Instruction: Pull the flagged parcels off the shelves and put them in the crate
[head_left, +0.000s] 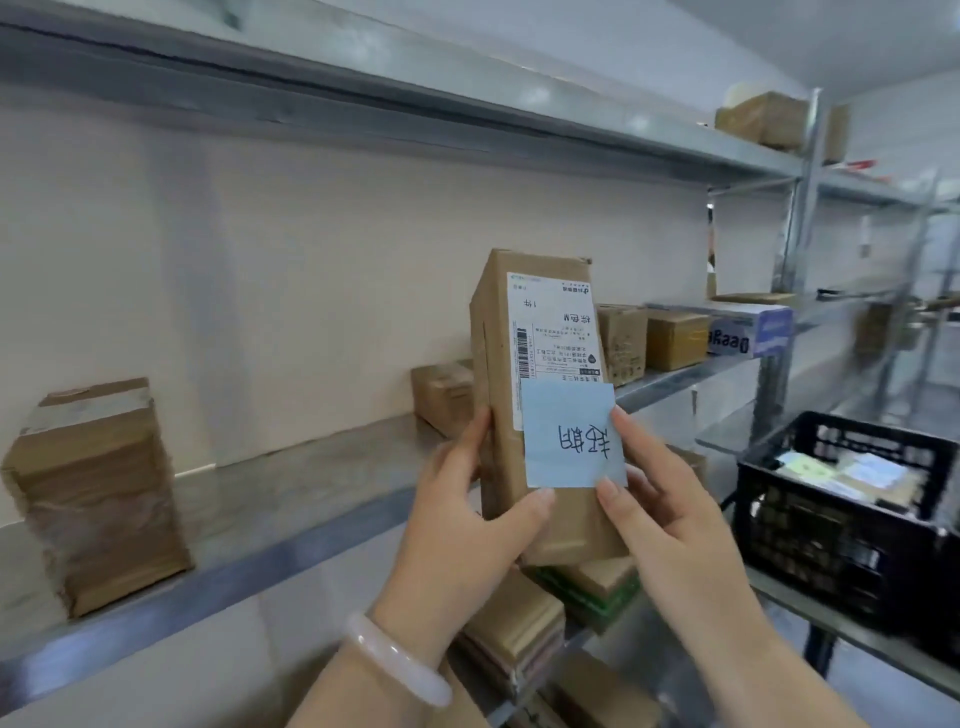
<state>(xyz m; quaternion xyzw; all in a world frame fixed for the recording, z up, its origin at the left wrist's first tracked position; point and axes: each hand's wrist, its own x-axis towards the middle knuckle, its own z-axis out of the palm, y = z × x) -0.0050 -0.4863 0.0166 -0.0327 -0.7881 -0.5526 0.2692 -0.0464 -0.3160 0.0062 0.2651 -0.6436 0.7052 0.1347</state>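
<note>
left hand: grip clamped on parcel's lower left edge.
parcel: held upright, frame centre, clear of shelf.
blue note: flag, stuck on front.
right hand: grip clamped on parcel's right edge, over note.
crate: lower right; parcel best carried two-handed, note kept pressed down.

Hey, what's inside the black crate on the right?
The black crate holds several flat parcels with pale labels or notes on top, too blurred to read. Its wall hides whatever lies deeper.
</note>
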